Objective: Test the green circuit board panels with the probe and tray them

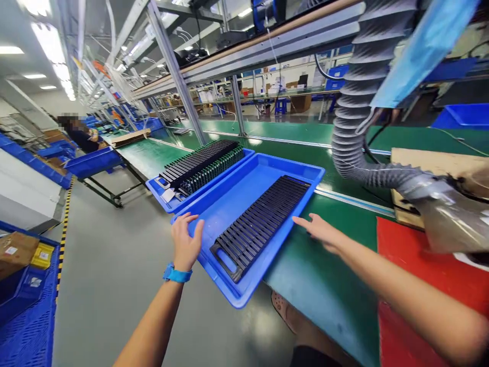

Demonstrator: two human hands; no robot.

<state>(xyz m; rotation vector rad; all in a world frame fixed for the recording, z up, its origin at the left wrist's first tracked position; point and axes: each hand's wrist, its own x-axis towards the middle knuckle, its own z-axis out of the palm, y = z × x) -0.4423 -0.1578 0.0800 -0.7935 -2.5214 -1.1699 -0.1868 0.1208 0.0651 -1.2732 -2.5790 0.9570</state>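
A blue plastic tray (237, 191) lies before me, its near corner jutting past the bench edge. Inside it, along the right side, rests a black slotted rack (263, 221) with a handle cutout at its near end. My left hand (187, 239), with a blue wristband, is at the tray's left rim, thumb and fingers apart. At the right rim is my right hand (321, 230), index finger stretched toward the edge; whether it touches I cannot tell. Behind stands a second blue tray (162, 201) with a black rack (202, 160) above a row of green circuit boards (217, 171).
The green bench (298, 290) carries a red mat (431, 285) on the right. A grey ribbed duct (351, 127) hangs down there beside a wooden board (405, 178). A metal post (175, 66) rises behind the trays. Another person (82, 135) is far left.
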